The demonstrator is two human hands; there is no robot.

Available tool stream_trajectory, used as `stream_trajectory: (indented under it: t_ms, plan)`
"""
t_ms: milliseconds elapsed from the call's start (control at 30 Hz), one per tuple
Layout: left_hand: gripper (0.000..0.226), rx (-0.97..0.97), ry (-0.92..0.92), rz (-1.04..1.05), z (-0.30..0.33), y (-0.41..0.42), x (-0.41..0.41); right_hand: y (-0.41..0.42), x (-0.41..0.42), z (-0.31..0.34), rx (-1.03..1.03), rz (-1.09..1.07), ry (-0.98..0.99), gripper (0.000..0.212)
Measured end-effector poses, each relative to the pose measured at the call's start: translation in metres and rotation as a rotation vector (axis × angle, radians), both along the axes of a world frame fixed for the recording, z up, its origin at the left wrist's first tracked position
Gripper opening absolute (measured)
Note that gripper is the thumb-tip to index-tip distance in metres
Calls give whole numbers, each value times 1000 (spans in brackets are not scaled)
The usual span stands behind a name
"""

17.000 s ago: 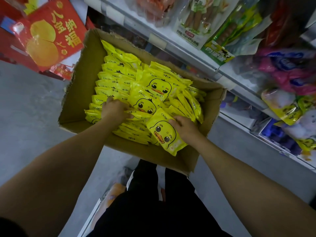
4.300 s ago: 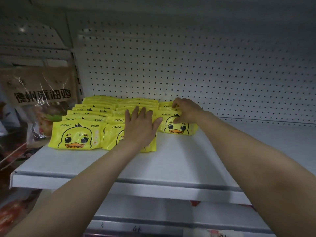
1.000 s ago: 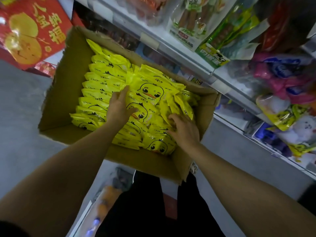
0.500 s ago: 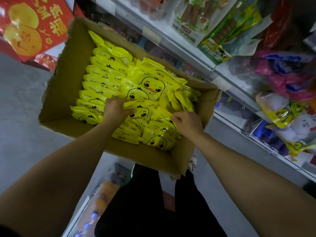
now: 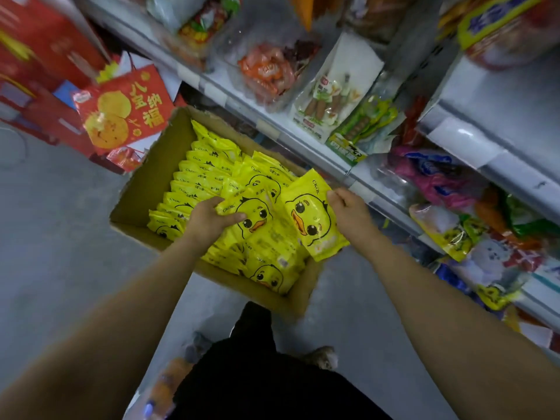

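Both hands have come up out of the cardboard box (image 5: 142, 189) since half a second ago, each now carrying a pack. Nearest, on the box's near side, the person's black trousers (image 5: 260, 386) stand over the grey floor (image 5: 60, 244). Above the box's middle, the left hand (image 5: 209, 219) grips a duck wipes pack (image 5: 257, 215) by its left end, thumb across the printed face. Over the box's right rim, the right hand (image 5: 351, 213) pinches a second duck pack (image 5: 312, 219) at its far right edge with curled fingers (image 5: 333, 197). That pack lies face up, its long axis running from the box's far side toward its near right corner. The right hand is the nearer to the shelving, so I judge it would lead the carry. Rows of remaining packs (image 5: 194, 180) fill the box's left and far parts. Beyond the box's far right side runs a shelf edge (image 5: 285, 137) with sausage packs (image 5: 330, 98) overhanging it, which any lift must clear. Beyond the far left corner leans a red gift box (image 5: 121, 116).
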State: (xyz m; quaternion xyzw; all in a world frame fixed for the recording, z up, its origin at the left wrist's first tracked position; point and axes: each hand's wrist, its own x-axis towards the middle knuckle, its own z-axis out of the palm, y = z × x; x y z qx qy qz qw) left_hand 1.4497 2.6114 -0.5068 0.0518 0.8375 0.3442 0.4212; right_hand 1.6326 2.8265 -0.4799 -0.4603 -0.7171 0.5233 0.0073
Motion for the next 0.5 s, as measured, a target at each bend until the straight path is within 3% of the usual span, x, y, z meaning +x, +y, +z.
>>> stream_trajectory:
  t_ms: [67,200,267,367,500]
  plan:
    - [94,55,19,15,20,10,16,6,16,17,-180,-134,37,44]
    - [85,185,49,56,61,36,61,12,61,55,-480,-197,221,44]
    - [76,246,45,51,85,51,91,15,91,77,-485,-191,281,45]
    - [34,344,61,18,122,71,135,29,141,109,-402,-212,342,49]
    - [27,472,153,-90,172,102,197,59,217,166,-284,-253,435,46]
